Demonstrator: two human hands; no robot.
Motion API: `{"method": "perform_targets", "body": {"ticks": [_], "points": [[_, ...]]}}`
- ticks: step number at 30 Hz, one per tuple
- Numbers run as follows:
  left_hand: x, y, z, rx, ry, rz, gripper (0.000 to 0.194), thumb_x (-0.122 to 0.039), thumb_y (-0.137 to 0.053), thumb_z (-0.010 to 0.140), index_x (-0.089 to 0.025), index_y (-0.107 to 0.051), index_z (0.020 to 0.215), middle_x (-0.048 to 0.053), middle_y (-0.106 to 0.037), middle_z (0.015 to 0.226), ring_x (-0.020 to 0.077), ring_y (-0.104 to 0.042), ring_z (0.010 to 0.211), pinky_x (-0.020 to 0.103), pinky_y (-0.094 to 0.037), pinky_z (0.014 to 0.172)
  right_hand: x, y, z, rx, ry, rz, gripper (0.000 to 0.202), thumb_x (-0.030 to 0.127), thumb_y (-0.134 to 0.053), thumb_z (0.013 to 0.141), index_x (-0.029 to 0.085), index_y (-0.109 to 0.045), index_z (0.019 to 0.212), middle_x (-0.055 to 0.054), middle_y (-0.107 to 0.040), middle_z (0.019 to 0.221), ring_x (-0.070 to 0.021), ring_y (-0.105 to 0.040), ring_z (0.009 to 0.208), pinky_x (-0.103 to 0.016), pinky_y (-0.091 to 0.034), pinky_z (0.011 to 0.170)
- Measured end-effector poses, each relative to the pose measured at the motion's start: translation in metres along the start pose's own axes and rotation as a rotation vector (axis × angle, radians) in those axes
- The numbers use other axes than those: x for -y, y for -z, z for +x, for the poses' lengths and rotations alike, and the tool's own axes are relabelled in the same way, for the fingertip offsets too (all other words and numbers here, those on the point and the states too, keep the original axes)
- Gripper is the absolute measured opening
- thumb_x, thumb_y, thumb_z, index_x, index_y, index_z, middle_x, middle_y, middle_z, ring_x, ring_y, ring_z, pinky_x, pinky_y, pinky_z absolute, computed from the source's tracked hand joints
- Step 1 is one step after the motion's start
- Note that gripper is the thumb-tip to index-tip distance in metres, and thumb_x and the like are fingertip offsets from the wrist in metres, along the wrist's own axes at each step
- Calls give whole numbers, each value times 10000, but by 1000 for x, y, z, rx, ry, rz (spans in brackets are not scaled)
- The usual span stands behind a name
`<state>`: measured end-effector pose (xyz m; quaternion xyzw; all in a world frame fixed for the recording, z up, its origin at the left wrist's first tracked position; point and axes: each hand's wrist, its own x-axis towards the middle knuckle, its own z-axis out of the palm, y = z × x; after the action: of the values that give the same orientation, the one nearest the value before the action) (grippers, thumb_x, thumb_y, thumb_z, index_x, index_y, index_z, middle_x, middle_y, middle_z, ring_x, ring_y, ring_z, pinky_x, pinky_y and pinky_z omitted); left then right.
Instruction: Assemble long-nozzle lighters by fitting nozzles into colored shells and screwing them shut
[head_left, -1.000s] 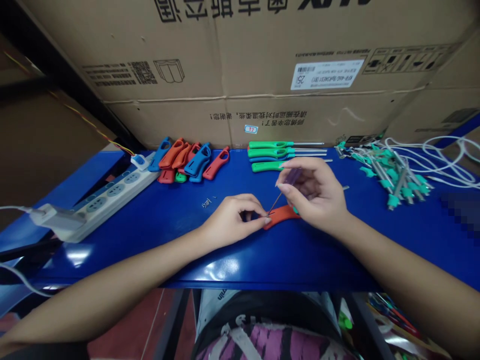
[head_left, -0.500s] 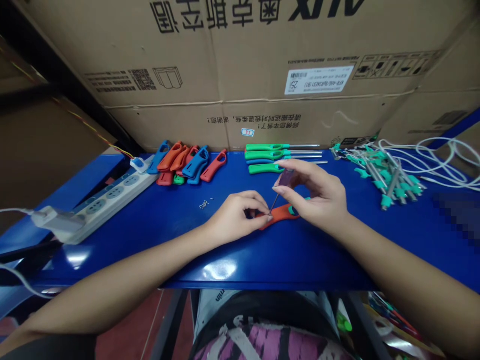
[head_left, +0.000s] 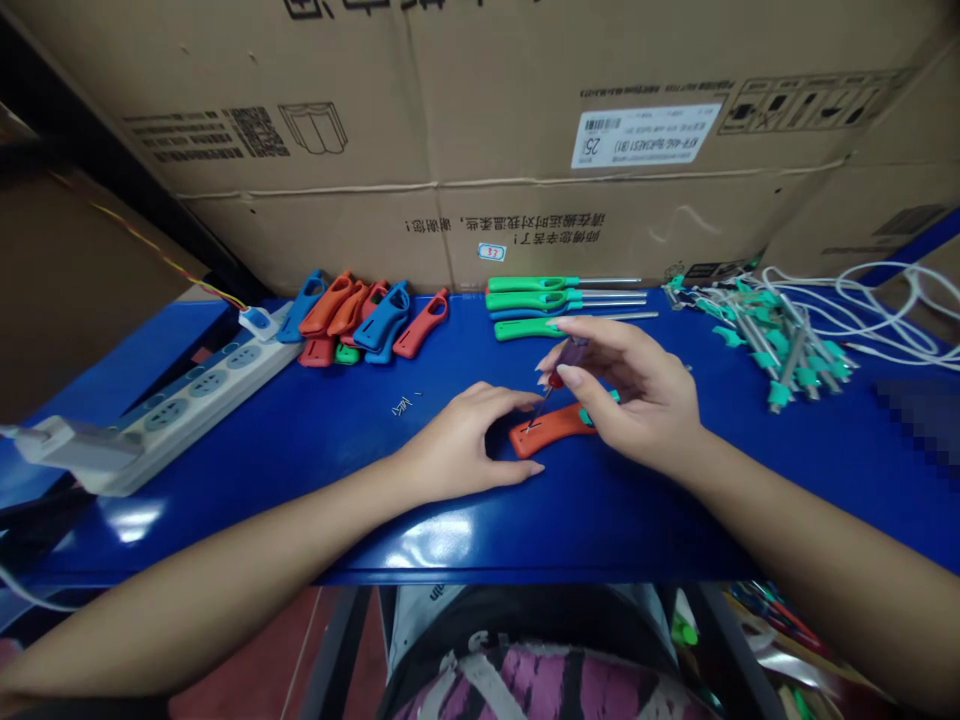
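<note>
An orange lighter handle (head_left: 551,430) with a teal trigger lies flat on the blue table. My right hand (head_left: 630,385) grips a screwdriver (head_left: 571,357) by its dark handle, the shaft slanting down to the left end of the lighter handle. Around that same end, my left hand (head_left: 472,440) lies with thumb and fingers apart. A few tiny screws (head_left: 403,405) are scattered on the table left of my left hand.
Blue, red and orange handle shells (head_left: 360,320) lie in a pile at the back left. Several lighters with metal tubes (head_left: 540,300) sit at the back middle. Metal tubes with teal parts (head_left: 787,350) and a white cable (head_left: 885,280) are at right. A power strip (head_left: 195,400) is at left.
My left thumb and fingers have spread away from the end of the orange handle, uncovering it. The screwdriver in my right hand still points at that end.
</note>
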<state>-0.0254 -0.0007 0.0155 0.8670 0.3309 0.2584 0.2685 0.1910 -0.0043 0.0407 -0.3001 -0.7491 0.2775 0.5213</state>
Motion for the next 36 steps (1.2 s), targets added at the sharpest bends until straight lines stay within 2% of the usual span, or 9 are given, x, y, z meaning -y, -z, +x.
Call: {"method": "perform_targets", "body": {"ticks": [6, 10, 15, 18, 26, 36], "points": [[2, -4, -2, 53, -33, 71, 499, -262, -742, 822, -179, -595, 1291, 90, -697, 1195, 263, -619, 1061, 429, -476, 960, -3, -3, -3, 37, 1, -13, 419, 232, -608, 961, 359, -565, 1357, -42, -701, 1196, -219, -714, 990, -424, -640, 863], [2, -6, -3, 58, -39, 90, 469, -261, -716, 842, -182, -592, 1287, 86, -694, 1201, 264, -614, 1069, 430, -471, 964, -4, -4, -3, 51, 42, -26, 454, 188, -599, 958, 362, -556, 1375, -32, -697, 1203, -213, -716, 990, -415, -636, 864], [2, -6, -3, 46, -51, 94, 443, -254, -720, 842, -174, -599, 1261, 77, -695, 1177, 250, -612, 1047, 419, -477, 951, -8, -5, -2, 63, 133, -50, 476, 136, -617, 936, 286, -556, 1383, -51, -704, 1195, -193, -723, 974, -379, -633, 861], [2, -6, -2, 48, -50, 93, 440, -259, -720, 846, -183, -593, 1260, 72, -692, 1182, 249, -609, 1047, 419, -474, 951, -8, -5, -2, 74, 140, -68, 476, 121, -613, 935, 277, -554, 1381, -51, -705, 1177, -177, -722, 969, -355, -625, 876], [1, -7, -2, 25, -66, 111, 212, -264, -708, 844, -164, -613, 1005, 44, -646, 904, 219, -579, 863, 362, -477, 792, -4, -4, -1, 142, 225, -169, 545, 126, -612, 928, 274, -490, 1438, -44, -703, 1124, -174, -711, 973, -338, -614, 885], [0, -6, -1, 25, -74, 93, 204, -227, -707, 839, -179, -607, 1011, 27, -651, 911, 212, -577, 872, 359, -464, 810, -3, -3, -3, 141, 282, -196, 582, 81, -616, 909, 270, -487, 1444, -37, -707, 1149, -166, -705, 999, -316, -599, 918]]}}
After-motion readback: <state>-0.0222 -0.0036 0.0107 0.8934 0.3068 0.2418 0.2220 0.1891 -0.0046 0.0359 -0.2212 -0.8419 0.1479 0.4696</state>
